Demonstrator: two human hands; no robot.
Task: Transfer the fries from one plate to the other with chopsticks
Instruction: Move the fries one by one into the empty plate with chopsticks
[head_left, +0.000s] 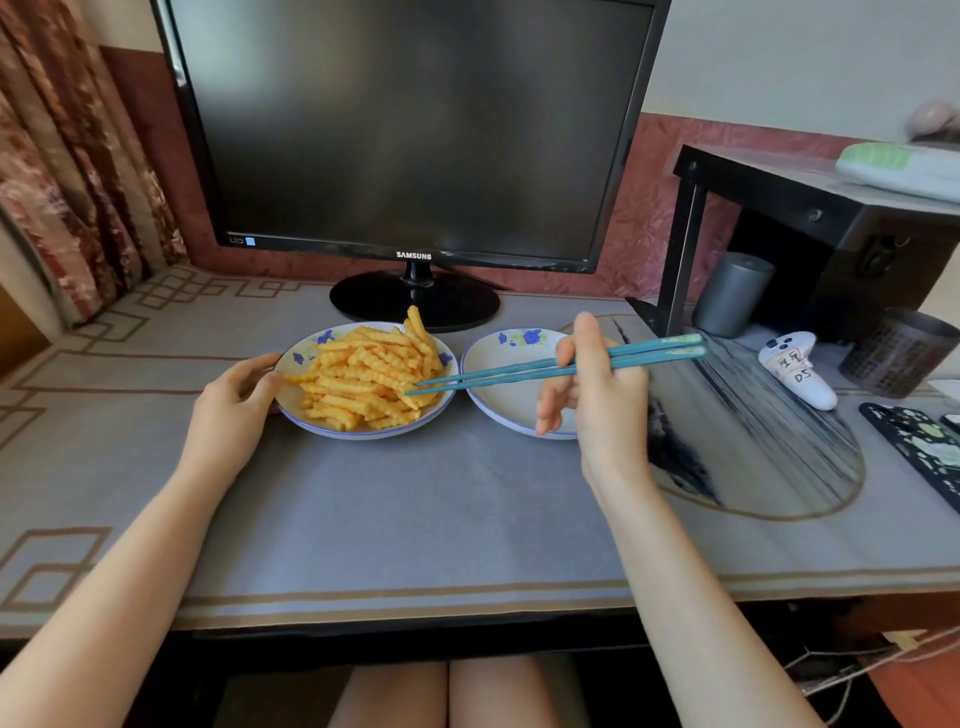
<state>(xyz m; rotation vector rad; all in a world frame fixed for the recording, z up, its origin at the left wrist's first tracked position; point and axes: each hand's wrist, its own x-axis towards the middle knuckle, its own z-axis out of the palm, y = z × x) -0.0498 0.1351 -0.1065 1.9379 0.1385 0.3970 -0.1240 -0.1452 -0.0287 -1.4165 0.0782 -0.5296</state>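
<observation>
We record a dark Samsung monitor (410, 130) standing at the back of a desk (389, 509) covered with a grey patterned mat. To the right stands a black shelf unit (769, 192), with a grey cylinder (732, 293) beneath it, and in front of that lies a round dark-streaked mat (753, 431). Two white plates with blue flowers sit side by side before the monitor base, their rims nearly touching. The left plate (363, 434) carries the whole pile of crinkle-cut fries (358, 374); every fry we can see lies on it, and one stands up at the back edge. The right plate (493, 400) lies partly under the right hand. The left hand (234, 410) grips the left rim of the left plate, thumb and curled fingers closed on the edge. The right hand (597, 400) hangs above the right plate, thumb and upper fingers clamped round a pair of teal chopsticks (519, 371), the lower fingers loosely bent. The chopsticks cross over the right plate, and their tips, close together, meet the right side of the pile; we cannot tell whether a fry is caught between them. A white game controller (795, 369) lies near the shelf unit
</observation>
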